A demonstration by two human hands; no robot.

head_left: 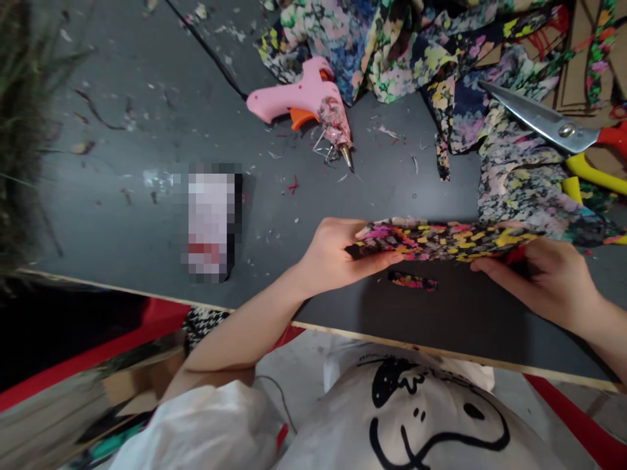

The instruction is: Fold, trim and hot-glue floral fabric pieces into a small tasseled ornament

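Note:
A strip of floral fabric (441, 241), dark with yellow and pink flowers, is stretched level between my two hands just above the table. My left hand (337, 254) pinches its left end, thumb along the lower edge. At the other end my right hand (553, 274) grips the strip, with the thumb in front and a bit of red showing by it. Below the strip lies a small floral scrap (414, 281). The fingers behind the cloth are mostly hidden.
A pink glue gun (306, 98) lies with its nozzle toward me. Scissors (563, 130) with red and yellow handles rest on crumpled floral cloth (519, 170) at right. A blurred phone-like object (208, 222) is at left, dried grass (29, 130) beyond it. Thread bits litter the grey table (147, 241).

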